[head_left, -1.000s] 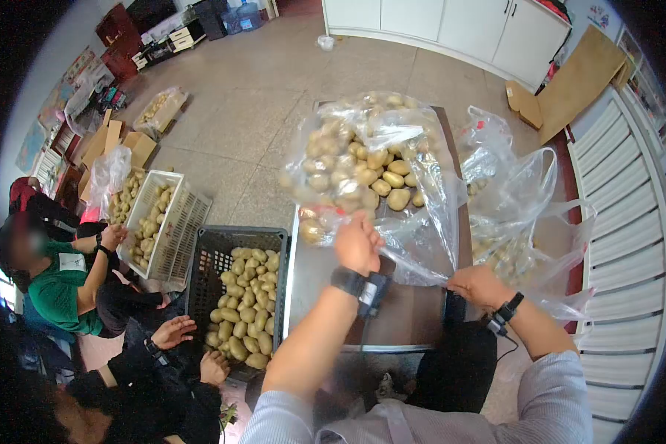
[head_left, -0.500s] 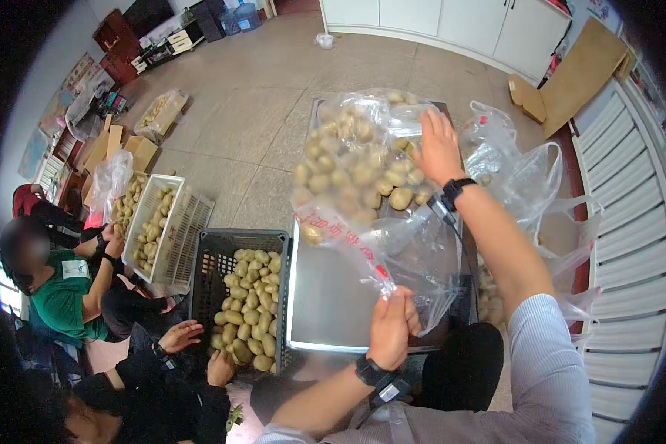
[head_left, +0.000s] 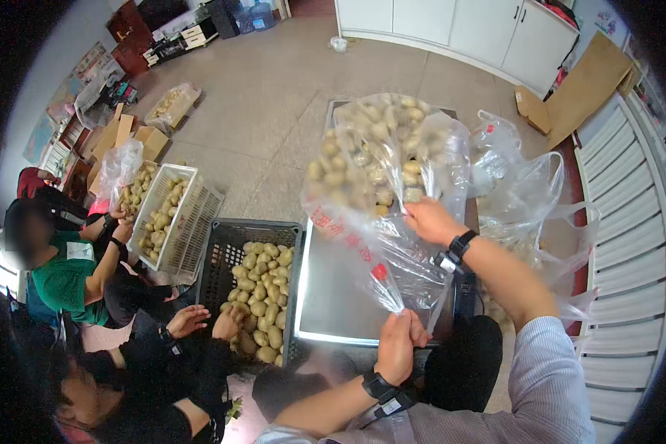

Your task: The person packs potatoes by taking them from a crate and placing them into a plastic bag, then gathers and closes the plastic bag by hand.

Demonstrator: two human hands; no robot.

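A clear plastic bag with red print (head_left: 348,231) lies over many potatoes (head_left: 333,166) on a metal-topped table (head_left: 333,296). My left hand (head_left: 401,344) is closed on a gathered corner of the bag near the table's front edge. Farther up and to the right, my right hand (head_left: 431,220) pinches another fold of the same plastic, which is pulled into creases toward the potatoes. Wristbands with small devices sit on both my wrists.
Left of the table stands a black crate (head_left: 213,259) of potatoes, with a co-worker's hands at it. Beyond it, another person sits by a white crate (head_left: 198,214). Clear bags (head_left: 525,192) lie at the right, near a white radiator (head_left: 621,214).
My right hand has come down from the far side of the bag and closed on the plastic. My left hand still grips its corner. The co-worker's hand has moved further over the black crate.
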